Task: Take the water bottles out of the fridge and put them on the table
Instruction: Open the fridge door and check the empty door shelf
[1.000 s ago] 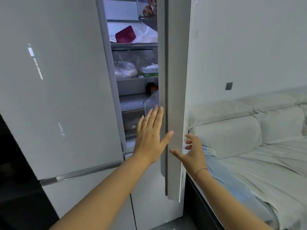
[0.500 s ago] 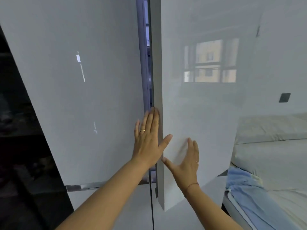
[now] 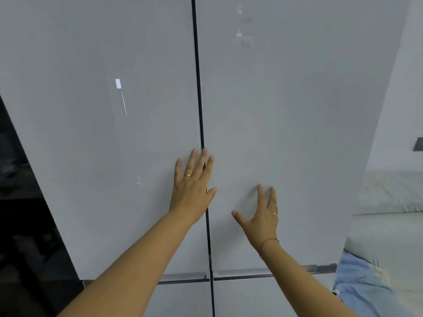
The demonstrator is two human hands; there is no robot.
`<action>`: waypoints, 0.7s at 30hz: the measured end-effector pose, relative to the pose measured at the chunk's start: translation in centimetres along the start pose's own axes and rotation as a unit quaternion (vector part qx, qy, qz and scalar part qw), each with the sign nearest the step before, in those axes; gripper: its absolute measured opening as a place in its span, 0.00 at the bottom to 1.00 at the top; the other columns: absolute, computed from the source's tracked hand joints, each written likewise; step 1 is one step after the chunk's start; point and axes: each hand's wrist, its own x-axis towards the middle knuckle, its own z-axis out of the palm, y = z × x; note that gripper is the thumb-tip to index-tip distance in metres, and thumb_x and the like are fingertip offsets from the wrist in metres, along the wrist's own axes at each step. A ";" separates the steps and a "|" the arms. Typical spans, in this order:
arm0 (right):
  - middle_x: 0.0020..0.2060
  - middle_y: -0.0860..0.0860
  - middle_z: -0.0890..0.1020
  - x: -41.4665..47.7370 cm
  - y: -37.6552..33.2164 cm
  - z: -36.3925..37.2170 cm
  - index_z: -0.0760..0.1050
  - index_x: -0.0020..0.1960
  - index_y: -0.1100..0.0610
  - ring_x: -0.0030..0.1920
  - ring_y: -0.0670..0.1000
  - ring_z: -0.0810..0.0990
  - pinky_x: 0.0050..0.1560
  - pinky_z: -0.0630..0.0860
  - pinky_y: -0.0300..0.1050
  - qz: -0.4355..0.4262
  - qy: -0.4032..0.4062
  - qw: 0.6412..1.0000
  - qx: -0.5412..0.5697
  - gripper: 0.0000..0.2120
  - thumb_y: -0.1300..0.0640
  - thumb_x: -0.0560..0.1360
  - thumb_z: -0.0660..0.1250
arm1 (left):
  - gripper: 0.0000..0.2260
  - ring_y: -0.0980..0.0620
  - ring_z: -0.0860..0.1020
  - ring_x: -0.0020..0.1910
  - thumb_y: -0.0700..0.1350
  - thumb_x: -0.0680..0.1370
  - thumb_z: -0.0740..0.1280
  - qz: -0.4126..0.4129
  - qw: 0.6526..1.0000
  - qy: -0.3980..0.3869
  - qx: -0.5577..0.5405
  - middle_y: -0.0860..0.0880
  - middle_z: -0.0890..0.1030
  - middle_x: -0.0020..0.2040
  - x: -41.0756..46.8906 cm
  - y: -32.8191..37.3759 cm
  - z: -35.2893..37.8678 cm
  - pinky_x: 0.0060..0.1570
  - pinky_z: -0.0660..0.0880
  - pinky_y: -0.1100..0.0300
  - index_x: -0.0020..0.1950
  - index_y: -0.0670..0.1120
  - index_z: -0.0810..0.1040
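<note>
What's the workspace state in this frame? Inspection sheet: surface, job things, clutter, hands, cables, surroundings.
Surface: table not in view.
Job's things: fridge upper doors both shut; water bottles not seen.
Clutter: blue cloth on the bed.
Hands: left hand flat across the door seam; right hand open, fingers spread at the right door, contact unclear.
Cables: nothing seen.
Surroundings: wall plate at right edge; dark area left of fridge.
</note>
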 end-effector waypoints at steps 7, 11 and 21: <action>0.77 0.52 0.40 0.4 0.3 1.9 0.42 0.76 0.46 0.76 0.55 0.44 0.74 0.55 0.54 0.003 0.034 0.999 -0.030 0.50 0.42 0.68 0.72 | 0.39 0.47 0.31 0.75 0.58 0.79 0.58 0.017 1.000 0.010 0.014 0.50 0.32 0.77 0.8 -1.4 2.4 0.71 0.32 0.43 0.77 0.49 0.33; 0.76 0.53 0.38 0.5 0.3 3.0 0.38 0.75 0.44 0.76 0.56 0.44 0.74 0.54 0.55 0.017 0.048 0.997 -0.064 0.53 0.43 0.66 0.73 | 0.43 0.44 0.39 0.77 0.57 0.76 0.65 0.034 0.998 0.037 0.035 0.48 0.40 0.79 1.0 -1.9 3.3 0.73 0.41 0.40 0.78 0.48 0.38; 0.77 0.54 0.41 1.0 1.0 5.4 0.34 0.73 0.43 0.75 0.57 0.47 0.71 0.55 0.59 0.030 0.111 0.987 -0.110 0.58 0.40 0.62 0.75 | 0.46 0.43 0.48 0.77 0.61 0.70 0.70 0.060 0.988 0.115 0.084 0.46 0.48 0.79 1.4 -2.6 5.3 0.72 0.47 0.38 0.78 0.46 0.47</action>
